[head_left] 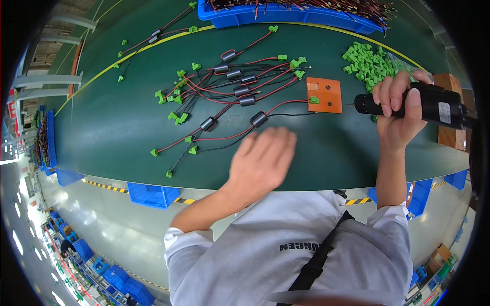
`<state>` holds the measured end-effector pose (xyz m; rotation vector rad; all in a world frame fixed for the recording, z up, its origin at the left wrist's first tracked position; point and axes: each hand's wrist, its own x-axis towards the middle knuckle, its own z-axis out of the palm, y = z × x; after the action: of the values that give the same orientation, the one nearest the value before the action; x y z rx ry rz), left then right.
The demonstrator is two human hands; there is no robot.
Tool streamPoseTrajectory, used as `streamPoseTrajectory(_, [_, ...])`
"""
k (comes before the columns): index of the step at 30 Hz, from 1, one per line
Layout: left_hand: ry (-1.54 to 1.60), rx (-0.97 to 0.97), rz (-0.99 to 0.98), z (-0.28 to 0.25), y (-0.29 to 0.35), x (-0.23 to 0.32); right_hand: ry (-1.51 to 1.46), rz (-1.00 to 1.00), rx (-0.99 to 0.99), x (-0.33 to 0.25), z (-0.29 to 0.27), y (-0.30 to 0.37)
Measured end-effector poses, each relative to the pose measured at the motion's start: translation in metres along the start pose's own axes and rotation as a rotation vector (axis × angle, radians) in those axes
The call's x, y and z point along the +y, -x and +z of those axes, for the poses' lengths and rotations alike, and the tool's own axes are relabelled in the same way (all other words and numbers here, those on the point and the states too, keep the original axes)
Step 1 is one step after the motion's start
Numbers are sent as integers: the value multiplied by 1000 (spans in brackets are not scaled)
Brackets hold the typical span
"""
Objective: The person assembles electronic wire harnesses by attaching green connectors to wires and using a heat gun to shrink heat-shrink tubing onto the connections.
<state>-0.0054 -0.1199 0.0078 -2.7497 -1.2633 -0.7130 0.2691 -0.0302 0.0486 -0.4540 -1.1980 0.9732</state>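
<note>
A broad dark-green worktop (pixel 326 163), edged by a curving yellow stripe (pixel 87 84), spans the room. Pale metal bars (pixel 48 80) stand at its left. Beyond stretches a glossy grey floor (pixel 104 214) with yellow-and-black hazard tape (pixel 104 186), stacked blue plastic crates (pixel 117 278) and bright white patches of light (pixel 17 244) at lower left.

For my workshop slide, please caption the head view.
Right hand pointing a black cylindrical screwdriver toward an orange rectangular plate bearing a green plastic connector.

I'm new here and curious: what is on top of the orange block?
On the orange block sits a green connector, with a red wire running to it; two dark round spots also show. Whatever lies beneath the connector is covered.
</note>
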Motion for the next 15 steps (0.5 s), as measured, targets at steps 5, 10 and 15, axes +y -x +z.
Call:
streamPoseTrajectory(5, [-127,126,-321,-7,34,-45,80,26,76,3,-20,7])
streamPoseTrajectory(10, [-135,77,-337,-13,15,-79,83,-40,-11,8,-25,5])
streamPoseTrajectory(15, [23,-103,-261,-20,-2,-98,-220,217,-109,-1,-26,1])
